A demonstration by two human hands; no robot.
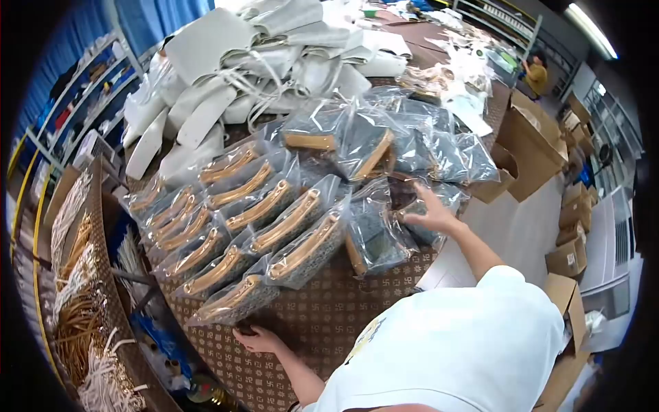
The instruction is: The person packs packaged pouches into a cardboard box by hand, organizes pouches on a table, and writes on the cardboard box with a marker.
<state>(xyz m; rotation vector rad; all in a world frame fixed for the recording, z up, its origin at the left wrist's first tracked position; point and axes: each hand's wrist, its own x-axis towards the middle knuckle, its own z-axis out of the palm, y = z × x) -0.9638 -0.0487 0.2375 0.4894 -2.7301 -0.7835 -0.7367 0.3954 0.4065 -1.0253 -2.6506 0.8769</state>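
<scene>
Rows of clear plastic bags cover the middle of the table, each with a grey patterned item and a tan, strap-like part inside. My left hand [258, 340] rests low on the brown patterned table covering, just below the nearest bagged item [237, 300], its fingers loosely apart. My right hand [432, 211] reaches over the right end of the rows with thumb and forefinger spread. It is at a bagged item [446, 196] there; whether it touches the plastic I cannot tell. Beside it lies another bagged item [379, 237], dark grey, with a tan edge.
White flat pieces with straps [274, 69] are heaped behind the bags. Cords and chains [89, 323] hang at the left. An opened cardboard box [528, 147] stands right of the table, with more boxes [568, 257] along the aisle. Another person [535, 74] is far back.
</scene>
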